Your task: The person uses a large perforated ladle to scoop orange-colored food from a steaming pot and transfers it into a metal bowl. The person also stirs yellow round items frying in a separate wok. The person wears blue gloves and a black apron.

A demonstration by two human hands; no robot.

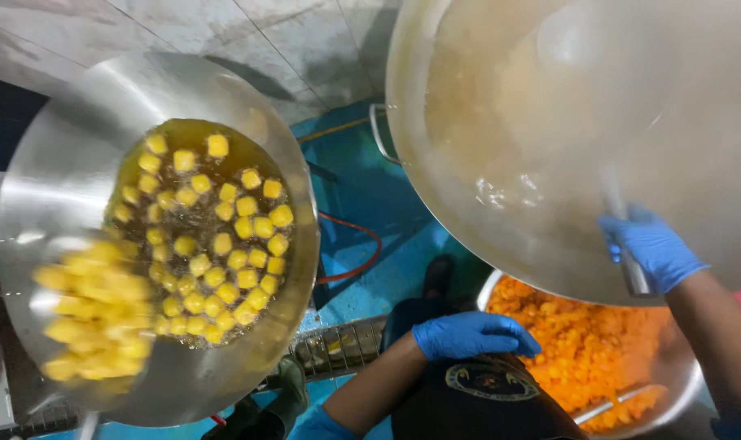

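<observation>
Head view: your right hand (651,248), blue-gloved, is clenched on a metal handle (631,265), tilting the big steel pan (566,138) over the bowl of orange pieces (590,350). Your left hand (472,334) rests loose and empty. Yellow cubes fry in the wok (199,236) alongside.
</observation>
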